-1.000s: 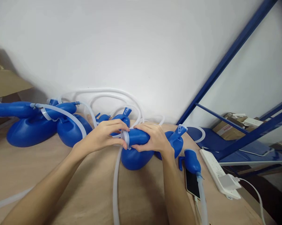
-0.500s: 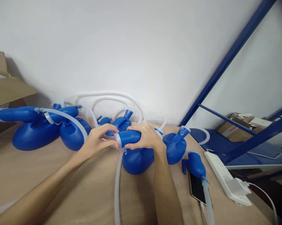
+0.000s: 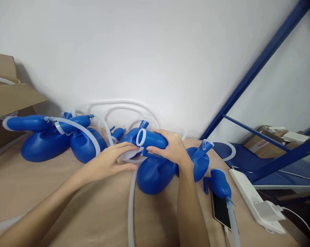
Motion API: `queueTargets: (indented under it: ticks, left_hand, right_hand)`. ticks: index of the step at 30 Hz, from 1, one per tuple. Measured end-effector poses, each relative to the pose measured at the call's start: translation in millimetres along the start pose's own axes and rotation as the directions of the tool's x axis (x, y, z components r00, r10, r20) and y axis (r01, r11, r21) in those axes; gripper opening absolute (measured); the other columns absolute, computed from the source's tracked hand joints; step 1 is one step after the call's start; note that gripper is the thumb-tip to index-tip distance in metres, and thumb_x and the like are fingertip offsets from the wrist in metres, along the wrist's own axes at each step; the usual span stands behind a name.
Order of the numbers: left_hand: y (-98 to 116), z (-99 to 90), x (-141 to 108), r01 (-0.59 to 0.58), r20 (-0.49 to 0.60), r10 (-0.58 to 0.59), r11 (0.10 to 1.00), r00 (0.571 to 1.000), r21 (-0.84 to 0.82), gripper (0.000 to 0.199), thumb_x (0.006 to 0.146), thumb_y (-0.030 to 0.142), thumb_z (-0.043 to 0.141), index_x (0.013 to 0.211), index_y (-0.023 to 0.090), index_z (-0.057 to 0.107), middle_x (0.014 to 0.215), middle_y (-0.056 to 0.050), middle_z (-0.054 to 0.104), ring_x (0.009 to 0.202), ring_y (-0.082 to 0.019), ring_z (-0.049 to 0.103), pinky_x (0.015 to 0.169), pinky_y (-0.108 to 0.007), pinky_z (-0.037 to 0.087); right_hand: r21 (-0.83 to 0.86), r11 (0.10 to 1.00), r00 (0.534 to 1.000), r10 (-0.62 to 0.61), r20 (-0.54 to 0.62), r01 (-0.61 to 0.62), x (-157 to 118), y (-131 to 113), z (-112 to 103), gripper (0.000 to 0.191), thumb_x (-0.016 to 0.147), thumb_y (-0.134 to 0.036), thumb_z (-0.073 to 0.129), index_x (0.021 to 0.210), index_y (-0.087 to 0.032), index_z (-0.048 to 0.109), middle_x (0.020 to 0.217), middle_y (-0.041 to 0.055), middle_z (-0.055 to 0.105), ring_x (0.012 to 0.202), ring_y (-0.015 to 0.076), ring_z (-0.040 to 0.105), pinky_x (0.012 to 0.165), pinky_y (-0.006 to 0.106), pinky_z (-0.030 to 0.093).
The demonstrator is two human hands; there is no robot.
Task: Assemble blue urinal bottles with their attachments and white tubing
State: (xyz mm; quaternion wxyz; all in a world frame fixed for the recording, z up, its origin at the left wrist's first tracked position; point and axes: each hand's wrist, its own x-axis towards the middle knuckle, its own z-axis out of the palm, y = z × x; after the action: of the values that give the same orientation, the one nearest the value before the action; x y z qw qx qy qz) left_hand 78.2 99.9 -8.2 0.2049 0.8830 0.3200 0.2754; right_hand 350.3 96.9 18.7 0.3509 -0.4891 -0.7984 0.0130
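My right hand [image 3: 171,147] wraps round a blue cylindrical urinal head [image 3: 155,140], whose white-rimmed mouth faces left. A translucent cap [image 3: 129,155] hangs off that mouth. My left hand [image 3: 113,159] is at the cap, its fingers stretched out and its thumb apart below; whether it touches the cap I cannot make out. Directly under the head sits a rounded blue urinal bottle [image 3: 155,175]. From near the cap a translucent hose [image 3: 131,209] runs toward me.
More blue urinal bottles [image 3: 43,145] with hoses stand at left, and another bottle [image 3: 199,161] stands at right. A blue urinal head [image 3: 221,183] lies across a phone [image 3: 219,209]. Beside it are a white power strip [image 3: 252,195] and a blue metal frame [image 3: 250,79]. A cardboard box [image 3: 15,97] is at far left.
The cap came off the head's mouth, which is uncovered now. My left fingers have parted from their pinch on the rim and moved slightly lower. The view shifted a little.
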Motion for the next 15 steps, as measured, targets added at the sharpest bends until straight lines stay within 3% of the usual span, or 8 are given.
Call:
queueTargets:
  ticks: [3,7,12,15]
  left_hand:
    - [4,15.2,3,-0.075,-0.142,0.074,0.997,0.987,0.001,0.047,0.097,0.056,0.065,0.131,0.025,0.071,0.132,-0.008,0.071,0.118,-0.028,0.069,0.093,-0.033,0.06]
    - [0,24.1,4,-0.158,-0.281,0.15,0.987,0.948,-0.009,0.025,0.1,0.042,0.066,0.11,0.022,0.076,0.106,-0.003,0.08,0.093,-0.019,0.076,0.083,-0.024,0.058]
    - [-8,23.9,1,-0.248,-0.304,0.305,0.945,0.902,0.213,0.018,0.102,0.032,0.064,0.107,0.019,0.076,0.097,-0.004,0.082,0.081,-0.018,0.077,0.074,-0.025,0.055]
    - [-8,26.4,2,-0.234,-0.315,0.299,0.945,0.901,0.228,0.016,0.101,0.03,0.064,0.106,0.018,0.075,0.094,-0.004,0.081,0.079,-0.018,0.077,0.073,-0.025,0.055]
  right_hand:
    - [0.037,0.999,1.0,-0.031,-0.004,0.031,1,-10,4,0.059,0.08,-0.058,0.082,0.127,-0.025,0.07,0.125,0.0074,0.078,0.113,0.0316,0.075,0.1,0.046,0.056]
    - [0.059,0.997,0.999,-0.049,-0.012,0.05,1,-12,6,0.056,0.081,-0.056,0.082,0.126,-0.024,0.069,0.125,0.0065,0.078,0.112,0.0299,0.075,0.099,0.044,0.055]
    - [0.028,0.999,0.999,-0.039,0.009,0.039,2,-10,9,0.055,0.082,-0.056,0.082,0.126,-0.025,0.069,0.125,0.0054,0.078,0.111,0.0298,0.075,0.098,0.043,0.055]
    - [0.028,0.999,0.999,-0.033,0.001,0.033,3,-11,11,0.055,0.082,-0.056,0.082,0.125,-0.025,0.07,0.123,0.0053,0.079,0.11,0.0298,0.076,0.096,0.043,0.056]
